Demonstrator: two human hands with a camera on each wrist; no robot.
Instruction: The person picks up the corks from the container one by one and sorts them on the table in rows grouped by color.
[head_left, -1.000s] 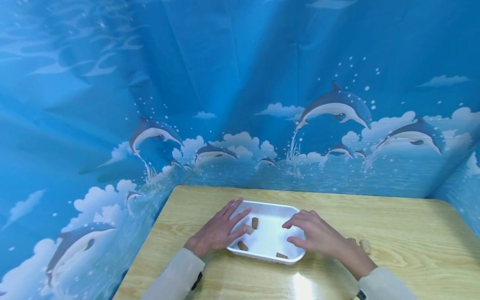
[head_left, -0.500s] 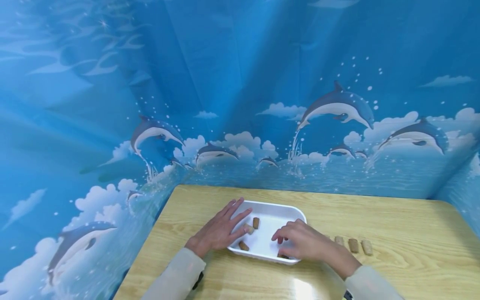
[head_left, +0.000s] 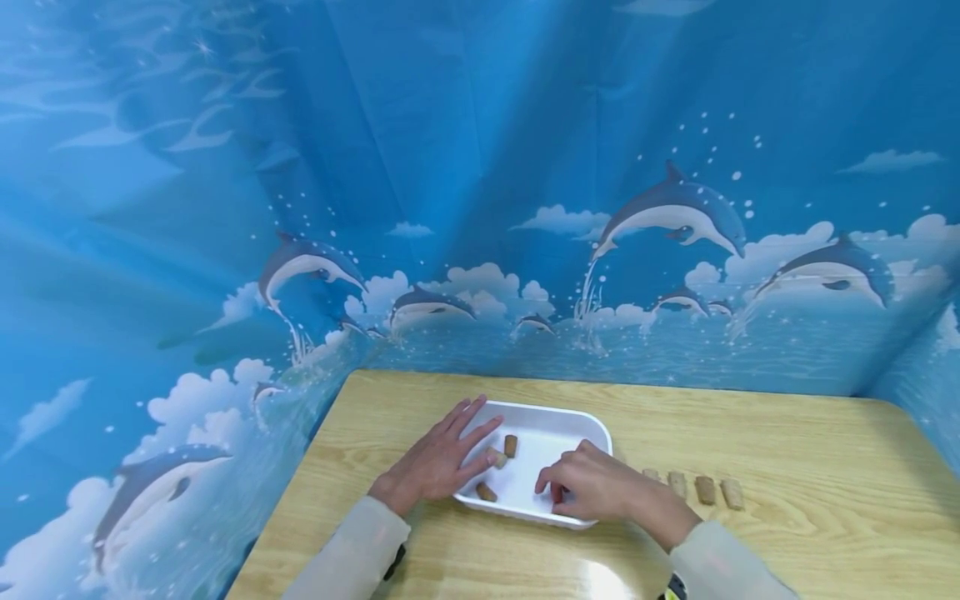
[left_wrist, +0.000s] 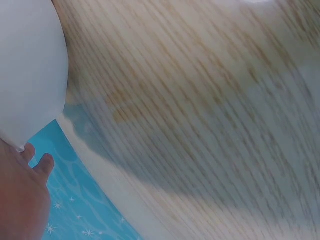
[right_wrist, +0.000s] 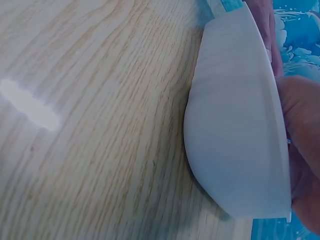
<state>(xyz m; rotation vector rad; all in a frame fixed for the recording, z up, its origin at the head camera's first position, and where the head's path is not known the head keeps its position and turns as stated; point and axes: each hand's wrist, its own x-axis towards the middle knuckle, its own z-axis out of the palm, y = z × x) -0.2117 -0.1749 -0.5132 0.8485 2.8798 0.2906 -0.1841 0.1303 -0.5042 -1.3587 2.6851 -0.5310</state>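
Note:
A white tray point(head_left: 577, 415) stands on the table, holding a few small brown corks. My left hand point(head_left: 435, 462) lies spread over its left rim, fingers straight. Beside that thumb are a pale cork point(head_left: 497, 457), a darker cork point(head_left: 511, 446) and another cork point(head_left: 486, 492). My right hand point(head_left: 588, 483) reaches over the right rim, with thumb and fingers curled together low inside the tray. They appear to pinch a cork, which the hand hides. In the right wrist view the tray wall point(right_wrist: 235, 120) hides the fingertips; the thumb base point(right_wrist: 302, 110) shows above it.
Right of the tray, several corks stand in a row on the wooden table point(head_left: 810, 450), among them a dark cork point(head_left: 705, 490) and a pale cork point(head_left: 732, 494). A blue dolphin-print curtain point(head_left: 480, 208) rises behind the table and on both sides.
My right hand has moved left and down into the tray, curling over the spot where a cork lay in view. The cork row has come into sight. My left hand has stayed put.

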